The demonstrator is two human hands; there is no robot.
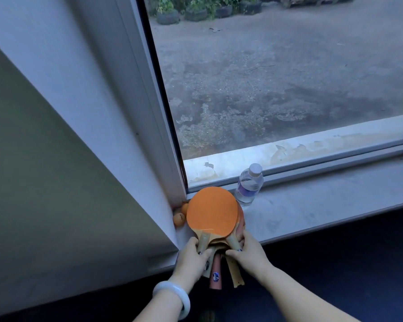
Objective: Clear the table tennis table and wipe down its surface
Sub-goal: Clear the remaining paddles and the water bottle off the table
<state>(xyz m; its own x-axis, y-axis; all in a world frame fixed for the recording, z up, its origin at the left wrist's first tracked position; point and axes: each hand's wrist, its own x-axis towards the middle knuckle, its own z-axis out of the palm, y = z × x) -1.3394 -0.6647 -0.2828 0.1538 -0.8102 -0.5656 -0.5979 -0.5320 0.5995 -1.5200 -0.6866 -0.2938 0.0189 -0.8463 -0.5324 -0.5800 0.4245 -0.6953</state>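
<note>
Head view: stack of table tennis paddles (212,211) being set on windowsill (312,205) left corner, beside orange balls (179,219). Handles gripped by left hand (191,261) and right hand (248,252). Clearing step judged underway; release next, wiping not begun.

An indoor games or recreation room by a large window (277,77), looking onto a gravel yard with tyre planters (168,17). Table tennis paddles (211,210), orange balls (179,219) and a water bottle (249,184) sit at the left end of the grey windowsill (312,205).
</note>
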